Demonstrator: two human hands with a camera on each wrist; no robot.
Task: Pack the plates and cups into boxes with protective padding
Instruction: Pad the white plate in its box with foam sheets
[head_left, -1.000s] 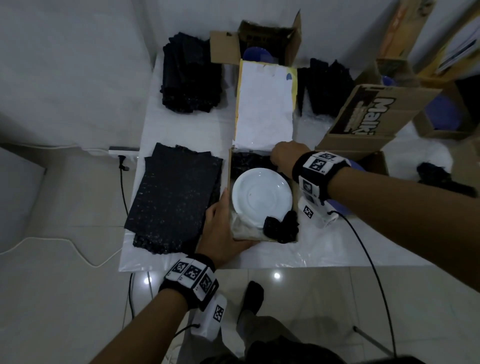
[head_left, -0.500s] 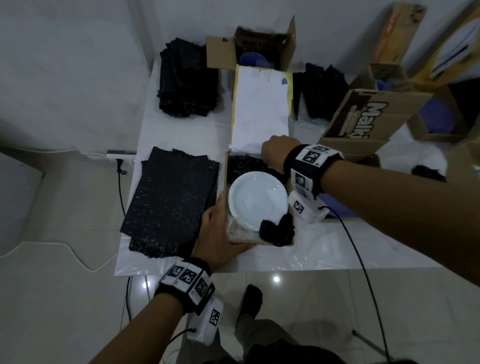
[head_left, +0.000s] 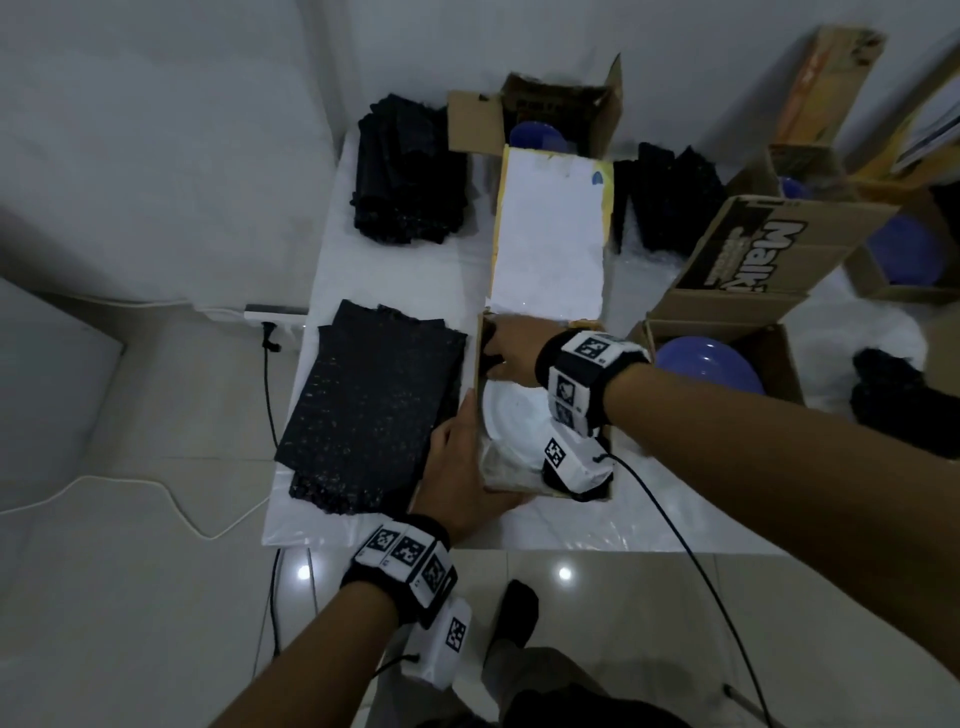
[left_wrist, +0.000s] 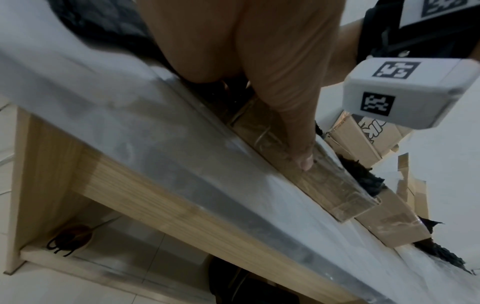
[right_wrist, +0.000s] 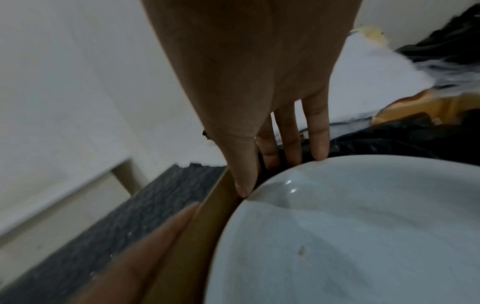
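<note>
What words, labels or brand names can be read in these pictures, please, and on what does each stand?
"Malk", cut off by the edge: on the raised flap of the cardboard box right of the table.
Smaller dark print beside it on that flap: too blurred to read.
Print inside the far box: too dark to read.
Square black-and-white coded markers, no words: on the wristbands of the left hand and right hand.

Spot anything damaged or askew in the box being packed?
Nothing damaged that I can see. The white plate lies in the open box on black padding; there's a small speck on its surface, too blurred to identify.
</note>
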